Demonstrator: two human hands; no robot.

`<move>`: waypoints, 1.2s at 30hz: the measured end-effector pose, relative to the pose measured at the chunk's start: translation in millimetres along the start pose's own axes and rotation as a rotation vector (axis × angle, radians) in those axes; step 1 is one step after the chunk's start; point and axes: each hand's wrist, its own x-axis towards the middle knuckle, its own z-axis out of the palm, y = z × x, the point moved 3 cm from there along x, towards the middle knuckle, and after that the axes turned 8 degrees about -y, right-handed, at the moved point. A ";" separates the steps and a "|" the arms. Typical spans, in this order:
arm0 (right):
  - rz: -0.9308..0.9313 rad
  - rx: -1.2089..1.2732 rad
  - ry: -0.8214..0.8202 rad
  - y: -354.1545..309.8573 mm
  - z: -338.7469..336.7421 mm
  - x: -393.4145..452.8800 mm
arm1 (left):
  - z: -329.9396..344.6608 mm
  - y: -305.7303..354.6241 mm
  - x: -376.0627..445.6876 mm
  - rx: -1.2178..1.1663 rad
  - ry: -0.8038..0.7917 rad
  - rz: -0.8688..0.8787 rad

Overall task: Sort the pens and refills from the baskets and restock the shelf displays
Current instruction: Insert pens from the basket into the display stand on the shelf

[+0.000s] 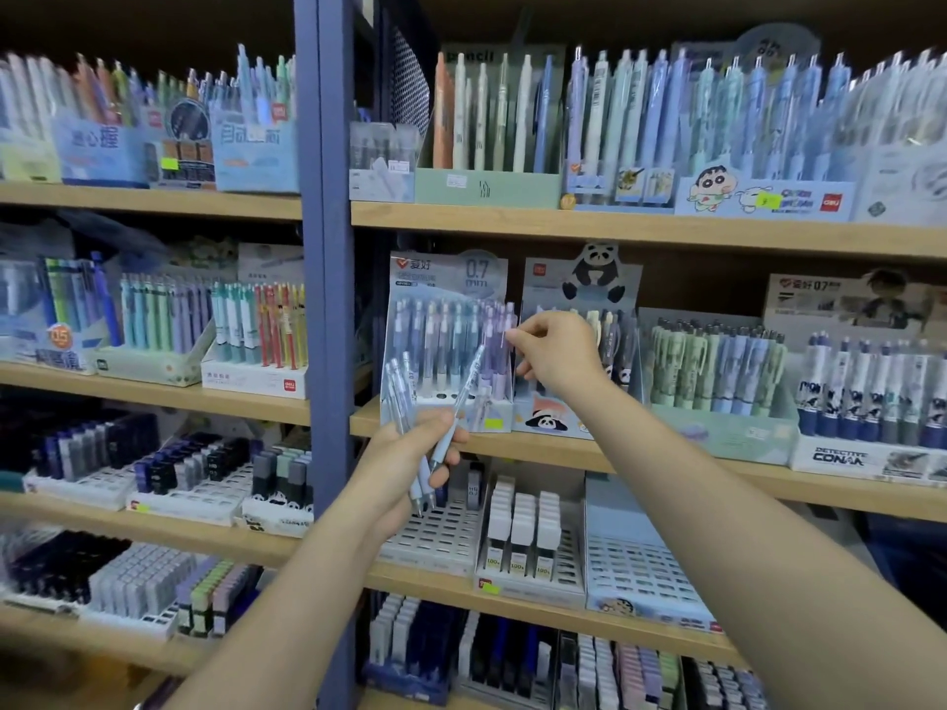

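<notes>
At centre frame my left hand (410, 448) grips a small bunch of pale blue mechanical pencils (410, 402), tips down. Just above and to the right, my right hand (556, 353) pinches the top of a purple pencil (499, 345) standing in the 0.7 mm display box (446, 279) on the middle shelf (666, 461).

- Two hands: the left hand (410, 453) and the right hand (553, 353).
- Four light-blue pens (405, 397) in the left hand, as far as can be made out.
- Three pen display boxes (446, 412) side by side on the middle right shelf (666, 466), plus one "Detective Conan" box (866, 461).
- Two drawn pandas (594, 271) on the second box.
</notes>
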 end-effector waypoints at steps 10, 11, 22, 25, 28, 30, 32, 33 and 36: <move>-0.029 0.194 -0.125 -11.5 -0.7 -27.4 | -0.1 7.3 -1.7 -0.075 0.018 0.071; 0.000 0.328 -0.239 -13.1 3.3 -35.7 | 0.9 7.7 -1.3 -0.072 0.024 0.079; 0.026 0.499 -0.307 -16.9 13.5 -44.6 | 2.5 6.2 -7.4 0.002 0.095 0.016; -0.035 0.455 -0.149 -21.7 3.5 -37.6 | -6.6 4.5 -10.4 0.102 0.118 -0.049; -0.067 0.358 -0.108 -26.7 4.4 -30.8 | -12.3 5.6 -14.7 0.173 0.098 -0.089; -0.071 0.276 -0.115 -26.9 9.6 -27.0 | -12.8 7.3 -16.9 0.148 0.026 -0.114; -0.068 0.213 -0.131 -26.5 14.9 -24.6 | -11.6 8.2 -17.7 0.083 -0.059 -0.130; -0.065 0.197 -0.133 -26.6 16.1 -23.8 | -11.5 8.3 -17.8 0.069 -0.086 -0.135; -0.073 0.170 -0.115 -27.9 14.4 -21.8 | -13.8 8.5 -19.7 0.069 -0.114 -0.114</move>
